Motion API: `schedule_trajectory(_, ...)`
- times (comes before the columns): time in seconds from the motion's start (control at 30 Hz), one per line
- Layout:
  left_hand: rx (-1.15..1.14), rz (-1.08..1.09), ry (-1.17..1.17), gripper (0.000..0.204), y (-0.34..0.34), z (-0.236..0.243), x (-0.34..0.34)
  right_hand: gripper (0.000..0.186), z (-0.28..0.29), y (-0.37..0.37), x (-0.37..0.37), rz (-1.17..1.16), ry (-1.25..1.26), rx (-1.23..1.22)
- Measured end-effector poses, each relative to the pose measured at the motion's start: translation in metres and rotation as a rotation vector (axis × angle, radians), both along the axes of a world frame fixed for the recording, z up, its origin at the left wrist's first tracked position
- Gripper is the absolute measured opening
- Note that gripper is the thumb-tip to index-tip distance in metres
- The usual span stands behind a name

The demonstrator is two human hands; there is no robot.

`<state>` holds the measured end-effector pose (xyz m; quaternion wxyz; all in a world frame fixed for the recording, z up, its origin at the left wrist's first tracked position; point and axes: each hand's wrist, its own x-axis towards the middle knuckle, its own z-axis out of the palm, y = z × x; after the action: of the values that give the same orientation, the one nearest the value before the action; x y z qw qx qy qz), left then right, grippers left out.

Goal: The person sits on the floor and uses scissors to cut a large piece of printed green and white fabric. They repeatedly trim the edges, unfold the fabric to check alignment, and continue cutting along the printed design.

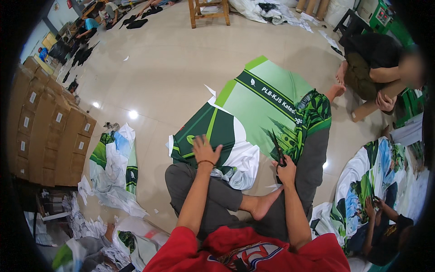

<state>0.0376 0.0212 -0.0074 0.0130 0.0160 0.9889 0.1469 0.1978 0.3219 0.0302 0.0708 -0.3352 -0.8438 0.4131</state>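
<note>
My left hand (206,152) lies with fingers spread on a dark green printed fabric piece (192,129) with lime stripes and a white edge. A cord circles that wrist. In my right hand (286,173) is a pair of black scissors (280,156), blades pointing away from me over the printed cloth. Beyond both hands, a larger light green fabric panel (263,102) with a dark printed band spreads over the floor and onto my right leg. Its leafy dark green part (312,111) bunches near my knee. White cloth (242,165) is crumpled between my hands.
Cardboard boxes (45,131) are stacked at the left. Printed fabric (115,158) and white scraps (90,229) lie nearby. A person (378,68) sits at the far right holding cardboard; another (383,222) works on a cloth pile (371,172). A wooden stool (209,13) stands at the back.
</note>
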Motion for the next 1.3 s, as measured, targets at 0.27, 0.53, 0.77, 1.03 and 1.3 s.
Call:
schedule_trajectory(0.27, 0.199, -0.778, 0.247, 0.073, 0.076, 0.016, 0.090, 0.054, -0.019, 0.006, 0.002, 0.009, 0.035, -0.597)
schedule_trajectory(0.53, 0.523, -0.260, 0.020, 0.030, 0.062, -0.015, 0.070, 0.039, 0.007, -0.017, 0.015, 0.074, -0.060, -0.787)
schedule_trajectory(0.77, 0.484, 0.004, -0.007, 0.030, 0.045, -0.005, 0.064, 0.034, 0.003, -0.050, 0.019, 0.094, -0.129, -0.872)
schedule_trajectory(1.03, 0.452, -0.182, 0.042, 0.045, 0.047, -0.007, 0.061, 0.033, -0.011, -0.081, 0.000, -0.042, -0.143, -1.108)
schedule_trajectory(1.3, 0.516, -0.136, 0.007, 0.031, 0.049, 0.000, 0.060, 0.032, -0.022, -0.112, -0.030, -0.192, -0.024, -1.144)
